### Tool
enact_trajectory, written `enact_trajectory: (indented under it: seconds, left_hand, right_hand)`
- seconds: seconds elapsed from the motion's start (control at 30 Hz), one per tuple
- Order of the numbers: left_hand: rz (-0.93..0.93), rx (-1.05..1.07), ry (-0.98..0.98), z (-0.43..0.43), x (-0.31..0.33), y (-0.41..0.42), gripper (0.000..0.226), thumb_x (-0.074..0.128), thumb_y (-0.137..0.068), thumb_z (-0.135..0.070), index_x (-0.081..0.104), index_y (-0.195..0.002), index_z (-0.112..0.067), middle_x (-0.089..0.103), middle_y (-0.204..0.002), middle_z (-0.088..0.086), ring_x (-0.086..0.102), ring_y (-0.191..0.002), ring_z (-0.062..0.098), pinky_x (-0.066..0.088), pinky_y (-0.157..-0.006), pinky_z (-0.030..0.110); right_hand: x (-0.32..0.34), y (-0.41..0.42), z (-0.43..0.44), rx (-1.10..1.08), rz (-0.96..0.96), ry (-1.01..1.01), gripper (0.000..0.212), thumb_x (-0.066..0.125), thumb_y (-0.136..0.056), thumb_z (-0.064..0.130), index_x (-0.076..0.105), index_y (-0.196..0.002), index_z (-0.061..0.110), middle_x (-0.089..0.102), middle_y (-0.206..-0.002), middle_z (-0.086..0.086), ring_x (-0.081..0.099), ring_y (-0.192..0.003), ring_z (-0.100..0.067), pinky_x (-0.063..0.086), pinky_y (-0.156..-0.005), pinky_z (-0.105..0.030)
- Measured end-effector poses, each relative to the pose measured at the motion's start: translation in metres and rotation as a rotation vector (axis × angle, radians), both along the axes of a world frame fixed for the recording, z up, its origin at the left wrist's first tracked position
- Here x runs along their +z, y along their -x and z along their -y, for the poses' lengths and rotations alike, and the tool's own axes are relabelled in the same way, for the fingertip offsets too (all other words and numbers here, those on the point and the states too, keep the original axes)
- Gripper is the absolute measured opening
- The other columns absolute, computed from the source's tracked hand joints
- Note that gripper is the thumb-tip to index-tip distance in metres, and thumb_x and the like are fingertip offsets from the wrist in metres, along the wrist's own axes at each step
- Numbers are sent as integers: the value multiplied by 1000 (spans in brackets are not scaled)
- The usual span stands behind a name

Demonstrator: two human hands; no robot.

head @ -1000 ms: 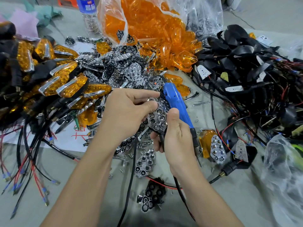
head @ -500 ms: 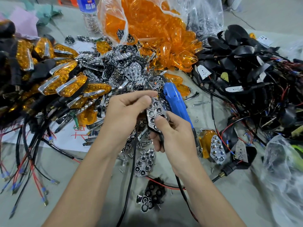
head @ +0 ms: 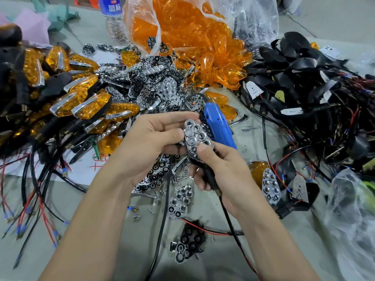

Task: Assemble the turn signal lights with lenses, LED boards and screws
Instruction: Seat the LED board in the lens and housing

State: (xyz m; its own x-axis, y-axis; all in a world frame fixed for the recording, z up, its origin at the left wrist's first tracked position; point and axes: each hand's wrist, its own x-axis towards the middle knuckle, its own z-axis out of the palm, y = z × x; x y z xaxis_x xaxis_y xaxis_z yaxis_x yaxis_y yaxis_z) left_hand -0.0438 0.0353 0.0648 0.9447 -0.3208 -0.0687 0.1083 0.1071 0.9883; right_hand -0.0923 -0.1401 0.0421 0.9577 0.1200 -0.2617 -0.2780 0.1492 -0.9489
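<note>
Chrome reflector plate (head: 195,136), honeycomb cells facing up, is held mid-view above the table (head: 140,240), between both hands.

Left hand (head: 150,142): the thumb and fingers pinch the plate's left edge and upper tip.

Right hand (head: 221,169): the thumb pad presses on the plate's lower end. The other fingers are curled round a black stalk (head: 212,179) with a brass end, and a thin black cable runs from it toward the near edge.

Blue screwdriver (head: 219,128): it stands just behind the plate, and its lower part passes behind the right hand. It is possibly tucked in that hand, but the grip is not visible.

Open room:
- Bare table shows only at the near edge, beside the forearms.
- The left side is crowded with finished amber lights (head: 81,104) and their wires.
- The far side holds a heap of chrome reflectors (head: 158,88) and a clear bag of orange lenses (head: 192,37).
- The right side holds black housings (head: 304,82) with tangled leads.
- Under the hands lie loose screws (head: 182,173), a spare chrome plate (head: 180,199) and a black plate (head: 188,244).

Hidden or cut off:
- The held plate's underside, whatever sits beneath it and the screwdriver's tip are covered by the hands.
- A plastic bag (head: 353,220) is cut off at the right edge.
- A bottle (head: 113,17) is cut off at the top.
</note>
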Motion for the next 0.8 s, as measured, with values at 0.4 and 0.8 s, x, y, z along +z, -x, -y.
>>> enact_trajectory:
  seconds: [0.4,0.8]
  left_hand:
    - [-76,-64,111,-2,-4,-2,40,57,-93,10,74,-119,-15,80,-107,8,76,-91,19,62,-72,28]
    - [-86,41,63,5,-14,-3,37,66,-85,12,75,-111,-13,80,-89,1,74,-78,12,61,-67,25]
  right_hand:
    - [6,-2,10,57,-72,-101,25,67,-95,16,61,-119,13,72,-91,-25,56,-48,-22,40,-42,-26]
    - [12,4,-4,-292,419,727,35,85,-73,35,67,-102,43,70,-90,31,69,-84,4,49,-76,-7]
